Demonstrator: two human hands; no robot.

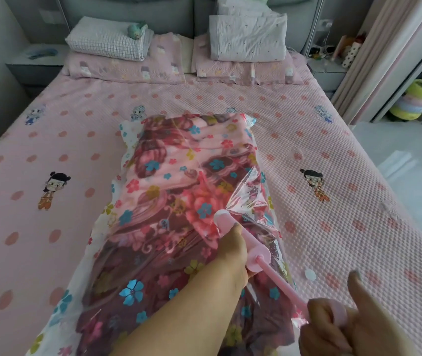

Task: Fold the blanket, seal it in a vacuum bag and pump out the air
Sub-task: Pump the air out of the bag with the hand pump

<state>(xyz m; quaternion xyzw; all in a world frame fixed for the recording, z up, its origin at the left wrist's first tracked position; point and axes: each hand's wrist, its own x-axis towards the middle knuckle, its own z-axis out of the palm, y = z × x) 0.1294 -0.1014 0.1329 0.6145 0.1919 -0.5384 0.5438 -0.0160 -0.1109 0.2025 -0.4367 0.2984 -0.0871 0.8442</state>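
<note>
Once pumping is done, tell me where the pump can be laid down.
Bare pink dotted bedspread lies left of the clear flowered vacuum bag, and between it and the pink pillows. The right side is tighter: both hands work the pink hand pump there.

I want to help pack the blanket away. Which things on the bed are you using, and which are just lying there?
In use: vacuum bag, flowery blanket inside it, pink pump, held by the left hand, its handle gripped by the right hand.

Just lying there: checked pillow, white folded bedding, small toy, white round cap.
</note>
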